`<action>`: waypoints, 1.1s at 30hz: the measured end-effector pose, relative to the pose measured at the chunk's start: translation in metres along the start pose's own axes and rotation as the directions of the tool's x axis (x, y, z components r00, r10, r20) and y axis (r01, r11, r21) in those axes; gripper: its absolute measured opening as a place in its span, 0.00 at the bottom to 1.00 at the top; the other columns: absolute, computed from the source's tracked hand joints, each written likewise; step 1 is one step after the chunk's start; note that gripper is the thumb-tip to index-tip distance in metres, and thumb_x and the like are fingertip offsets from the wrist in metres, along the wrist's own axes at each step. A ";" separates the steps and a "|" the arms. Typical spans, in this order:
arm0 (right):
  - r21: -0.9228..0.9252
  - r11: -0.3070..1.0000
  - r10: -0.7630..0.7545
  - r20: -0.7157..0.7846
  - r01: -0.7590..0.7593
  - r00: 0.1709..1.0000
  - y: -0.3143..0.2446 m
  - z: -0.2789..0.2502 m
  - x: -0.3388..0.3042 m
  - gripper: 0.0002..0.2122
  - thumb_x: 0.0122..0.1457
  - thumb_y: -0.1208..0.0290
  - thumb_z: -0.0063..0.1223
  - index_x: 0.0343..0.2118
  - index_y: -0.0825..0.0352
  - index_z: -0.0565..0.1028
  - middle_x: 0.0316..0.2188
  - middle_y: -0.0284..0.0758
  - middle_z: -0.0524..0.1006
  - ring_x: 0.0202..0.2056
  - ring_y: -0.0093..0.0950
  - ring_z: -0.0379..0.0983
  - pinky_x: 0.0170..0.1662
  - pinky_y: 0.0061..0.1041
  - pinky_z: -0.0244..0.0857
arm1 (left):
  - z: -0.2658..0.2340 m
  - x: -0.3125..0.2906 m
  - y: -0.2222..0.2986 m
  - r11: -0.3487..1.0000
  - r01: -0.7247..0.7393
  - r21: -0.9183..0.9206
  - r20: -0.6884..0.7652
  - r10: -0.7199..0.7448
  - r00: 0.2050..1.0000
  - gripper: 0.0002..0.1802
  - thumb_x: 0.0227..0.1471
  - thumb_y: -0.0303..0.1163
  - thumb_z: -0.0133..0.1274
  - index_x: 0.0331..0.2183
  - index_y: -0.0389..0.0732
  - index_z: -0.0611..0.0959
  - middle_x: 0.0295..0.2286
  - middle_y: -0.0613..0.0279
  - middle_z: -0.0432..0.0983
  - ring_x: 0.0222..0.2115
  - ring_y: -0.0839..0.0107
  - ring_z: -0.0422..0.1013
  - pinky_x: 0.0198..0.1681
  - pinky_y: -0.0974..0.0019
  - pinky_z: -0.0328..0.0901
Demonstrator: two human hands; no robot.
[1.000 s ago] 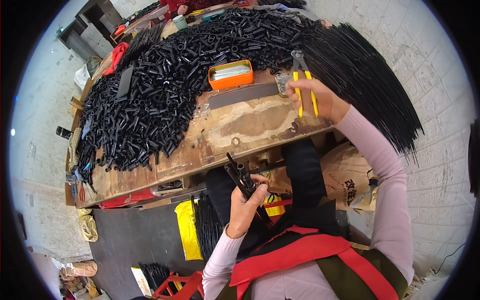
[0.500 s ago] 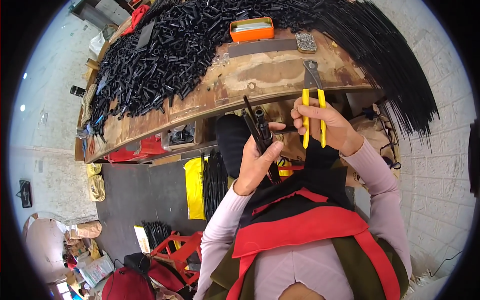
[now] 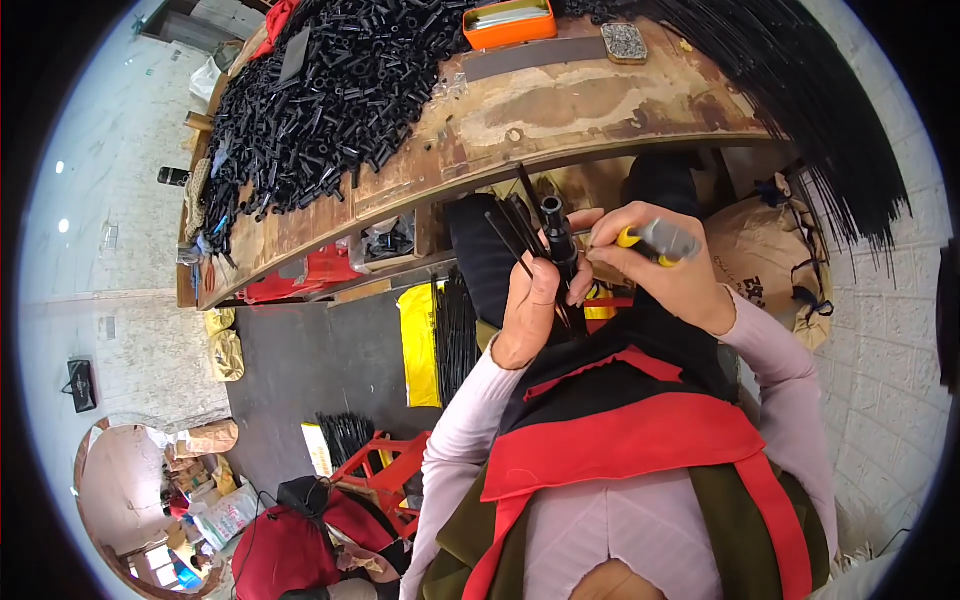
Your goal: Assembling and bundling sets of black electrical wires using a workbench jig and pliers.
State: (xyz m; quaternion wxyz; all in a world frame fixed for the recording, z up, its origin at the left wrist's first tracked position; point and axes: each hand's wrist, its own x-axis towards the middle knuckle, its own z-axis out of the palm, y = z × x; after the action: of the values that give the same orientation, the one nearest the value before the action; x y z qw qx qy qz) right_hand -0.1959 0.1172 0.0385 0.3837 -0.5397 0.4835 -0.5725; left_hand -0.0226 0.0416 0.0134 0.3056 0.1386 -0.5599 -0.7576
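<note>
My left hand is closed around a black tubular fitting and several thin black rods. The fitting stands upright, its round open end facing up. Close on its right, my right hand is closed on yellow-handled pliers. They are seen nearly end-on, their grey head blurred and most of the handles hidden by the fingers. My right thumb and forefinger are pinched beside the fitting; whether something small is between them I cannot make out.
Ahead is a worn wooden bench with a heap of black tube pieces, an orange tin, a small tin of metal bits and a flat grey bar. Long black rods overhang its right end. A yellow sack lies below.
The pliers, upright with their head away from me before, have been turned over and now show end-on. My right fingertips have come in against the fitting. The whole view has shifted slightly.
</note>
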 end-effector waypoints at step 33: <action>-0.105 0.973 -0.191 0.126 0.205 0.973 -0.009 0.001 0.019 0.05 0.57 0.84 0.56 0.35 0.71 0.74 0.30 0.36 0.78 0.38 0.25 0.76 0.48 0.30 0.68 | -0.003 0.002 0.008 0.996 -0.020 0.090 -0.050 0.025 0.998 0.47 0.58 0.66 0.40 0.57 0.30 0.66 0.22 0.72 0.64 0.23 0.82 0.58 0.29 0.76 0.54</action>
State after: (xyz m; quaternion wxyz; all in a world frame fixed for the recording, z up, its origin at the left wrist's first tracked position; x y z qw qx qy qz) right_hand -0.1961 0.1011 0.0523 0.3195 -0.6389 0.4371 -0.5465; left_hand -0.0202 0.0369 0.0208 0.3218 0.1651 -0.5869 -0.7245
